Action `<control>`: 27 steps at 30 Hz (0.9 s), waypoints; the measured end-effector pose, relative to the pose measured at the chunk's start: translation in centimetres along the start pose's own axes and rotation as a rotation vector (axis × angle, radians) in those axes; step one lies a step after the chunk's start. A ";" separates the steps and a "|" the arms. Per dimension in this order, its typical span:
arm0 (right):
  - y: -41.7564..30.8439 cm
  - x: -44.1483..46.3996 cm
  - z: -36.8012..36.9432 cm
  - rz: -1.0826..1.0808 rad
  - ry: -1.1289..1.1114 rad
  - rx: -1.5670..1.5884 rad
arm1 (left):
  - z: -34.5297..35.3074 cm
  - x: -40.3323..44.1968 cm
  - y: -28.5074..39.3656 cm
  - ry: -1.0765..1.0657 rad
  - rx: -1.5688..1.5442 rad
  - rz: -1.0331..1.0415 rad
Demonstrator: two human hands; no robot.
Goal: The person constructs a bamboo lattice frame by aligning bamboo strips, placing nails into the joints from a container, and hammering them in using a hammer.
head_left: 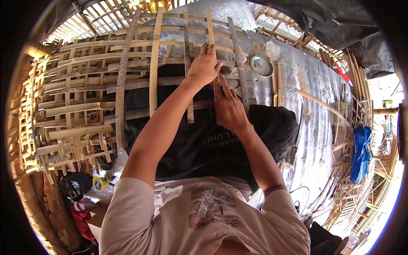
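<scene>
A loosely woven lattice of flat bamboo slats [155,55] lies in front of me, its near part over a black cloth [187,148] with faint lettering. My left hand [204,66] is farther out, its fingers closed around a light upright bamboo slat [210,27]. Closer to me, my right hand [231,108] grips the lower stretch of that same slat, fingers pointing away along it. Cross slats pass under and over the uprights near both hands. The slat's lower end is hidden behind my right hand.
A stack of finished-looking lattice panels [72,97] stands at the left. Silvery sheeting [272,91] covers the floor, with a round metal dish [261,66] on it. A loose bamboo strip [325,106] and a blue plastic bag [361,153] are at right; a black cap [76,185] is lower left.
</scene>
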State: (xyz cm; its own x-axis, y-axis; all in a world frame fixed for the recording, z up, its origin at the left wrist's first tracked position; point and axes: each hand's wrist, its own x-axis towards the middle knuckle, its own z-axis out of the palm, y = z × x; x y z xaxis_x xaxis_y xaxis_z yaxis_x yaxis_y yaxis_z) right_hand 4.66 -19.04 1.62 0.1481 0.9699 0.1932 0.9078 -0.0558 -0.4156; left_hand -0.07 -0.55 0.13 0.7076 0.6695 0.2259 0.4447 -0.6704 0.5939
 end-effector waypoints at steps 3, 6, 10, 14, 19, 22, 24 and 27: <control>2.5 0.2 0.0 -0.125 -0.032 0.089 | 0.4 0.1 -0.4 -0.002 0.022 -0.007; 4.4 0.2 -0.5 -0.113 -0.161 0.172 | 0.7 0.0 -0.6 -0.020 0.064 0.005; 4.5 0.5 -1.9 -0.093 -0.284 0.167 | 0.9 0.0 -0.7 -0.023 0.088 0.023; 3.7 1.0 -3.4 -0.039 -0.435 0.117 | 0.7 -0.1 -0.6 -0.021 0.068 0.016; 3.0 0.4 -3.2 -0.052 -0.383 -0.087 | 0.8 0.1 -0.4 0.032 0.036 0.029; 3.2 -0.4 -1.5 -0.103 -0.203 -0.142 | 0.1 0.0 0.0 0.083 0.015 0.031; 3.4 -0.4 -0.7 -0.133 -0.096 -0.147 | -0.3 0.2 0.2 0.080 -0.025 -0.004; 3.7 -0.3 0.2 -0.163 -0.008 -0.128 | 0.1 0.4 -0.3 0.096 -0.089 -0.003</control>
State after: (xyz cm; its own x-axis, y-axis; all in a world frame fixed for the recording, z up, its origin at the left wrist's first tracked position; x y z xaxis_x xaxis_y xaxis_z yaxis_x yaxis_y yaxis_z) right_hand 7.85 -19.53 -0.18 -0.0071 0.9704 0.2413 0.9621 0.0724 -0.2628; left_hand 0.16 -0.14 -0.07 0.6488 0.7020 0.2939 0.3934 -0.6399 0.6601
